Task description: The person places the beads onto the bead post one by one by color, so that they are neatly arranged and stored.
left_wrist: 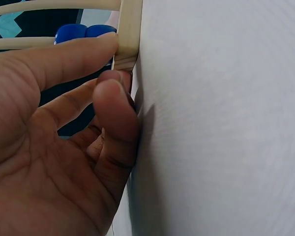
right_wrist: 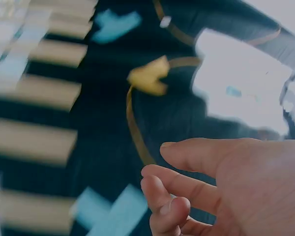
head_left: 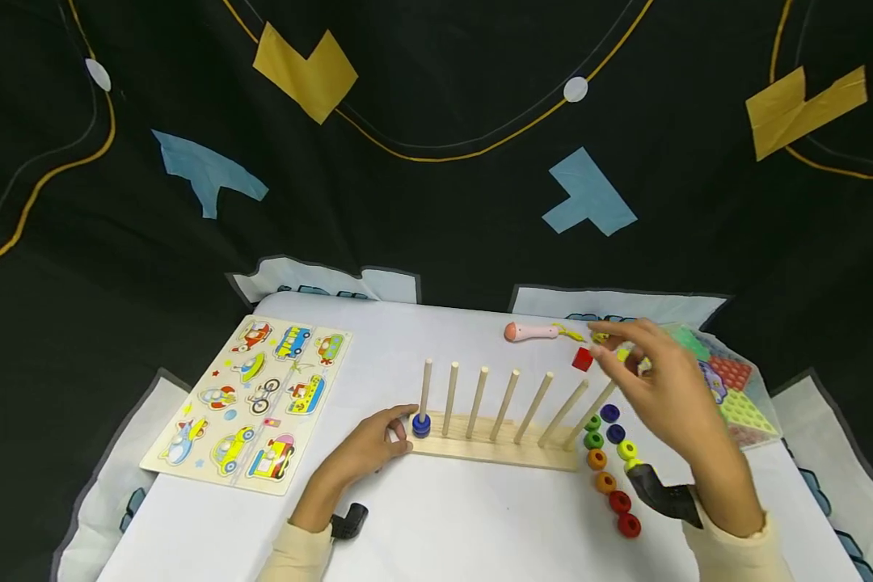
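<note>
A wooden peg rack [head_left: 491, 455] with a row of upright pegs lies across the middle of the white table. Two blue beads [head_left: 421, 426] are stacked on its leftmost peg. My left hand [head_left: 367, 443] pinches the left end of the base; the left wrist view has finger and thumb tips right at the end of the wood. Raised near the rightmost pegs, my right hand [head_left: 662, 388] holds nothing, and a gap shows between its thumb and index finger. Below it on the table are loose beads: blue [head_left: 615, 434], green [head_left: 592, 440], yellow [head_left: 626, 449], orange [head_left: 605, 482] and red [head_left: 620, 502].
At the left lies a picture puzzle board [head_left: 243, 404] with vehicle pieces. Behind the pegs are a pink stick-shaped toy [head_left: 533, 332] and a red block [head_left: 582, 360]. A clear pack of coloured pieces [head_left: 749, 404] sits at the right edge. A dark decorated cloth hangs behind.
</note>
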`<state>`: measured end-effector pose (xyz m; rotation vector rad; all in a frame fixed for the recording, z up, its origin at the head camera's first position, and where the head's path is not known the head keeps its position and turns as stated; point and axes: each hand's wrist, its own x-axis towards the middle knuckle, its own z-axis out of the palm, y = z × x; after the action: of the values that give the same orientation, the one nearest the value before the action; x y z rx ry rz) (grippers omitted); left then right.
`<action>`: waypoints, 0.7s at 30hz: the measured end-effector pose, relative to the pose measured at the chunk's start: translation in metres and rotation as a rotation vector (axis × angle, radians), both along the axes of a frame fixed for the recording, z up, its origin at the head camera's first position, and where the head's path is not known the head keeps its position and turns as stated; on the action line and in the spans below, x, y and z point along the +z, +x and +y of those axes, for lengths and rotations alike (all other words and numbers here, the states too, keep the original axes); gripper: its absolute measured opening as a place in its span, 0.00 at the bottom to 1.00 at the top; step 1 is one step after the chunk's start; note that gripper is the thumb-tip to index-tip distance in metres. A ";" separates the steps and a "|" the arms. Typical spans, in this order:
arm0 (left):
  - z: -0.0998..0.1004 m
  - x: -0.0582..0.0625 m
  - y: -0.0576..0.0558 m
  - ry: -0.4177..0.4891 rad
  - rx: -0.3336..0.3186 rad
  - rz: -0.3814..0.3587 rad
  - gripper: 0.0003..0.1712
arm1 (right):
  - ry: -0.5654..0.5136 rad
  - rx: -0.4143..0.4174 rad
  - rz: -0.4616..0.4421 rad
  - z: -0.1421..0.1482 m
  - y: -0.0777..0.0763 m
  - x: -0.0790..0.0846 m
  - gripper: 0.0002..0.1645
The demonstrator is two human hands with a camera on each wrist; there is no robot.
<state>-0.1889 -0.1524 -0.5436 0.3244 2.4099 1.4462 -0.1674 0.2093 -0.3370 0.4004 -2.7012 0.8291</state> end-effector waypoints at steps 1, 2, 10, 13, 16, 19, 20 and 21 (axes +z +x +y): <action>-0.001 0.002 -0.001 -0.002 0.004 0.000 0.33 | -0.002 -0.031 -0.009 0.012 0.002 -0.005 0.20; -0.002 0.003 -0.002 -0.004 0.007 0.004 0.33 | 0.002 -0.059 -0.023 0.023 0.004 -0.012 0.20; -0.008 0.008 -0.008 -0.008 0.016 0.022 0.33 | -0.028 -0.263 -0.298 0.085 0.020 -0.097 0.27; -0.008 0.004 -0.007 -0.004 0.014 0.020 0.33 | -0.041 -0.313 -0.410 0.096 0.025 -0.133 0.28; -0.006 0.000 -0.006 0.003 0.001 0.007 0.33 | -0.058 -0.336 -0.531 0.103 0.033 -0.162 0.29; -0.004 -0.005 -0.003 0.002 -0.013 0.000 0.33 | -0.100 -0.361 -0.617 0.105 0.039 -0.180 0.30; -0.003 -0.006 -0.003 0.005 -0.015 0.000 0.33 | -0.114 -0.369 -0.635 0.105 0.041 -0.184 0.31; -0.002 -0.006 -0.002 0.006 -0.017 0.001 0.33 | -0.126 -0.377 -0.644 0.105 0.041 -0.187 0.32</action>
<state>-0.1913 -0.1547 -0.5498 0.3459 2.3985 1.4466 -0.1262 0.3138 -0.5243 -0.4783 -3.1012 1.1487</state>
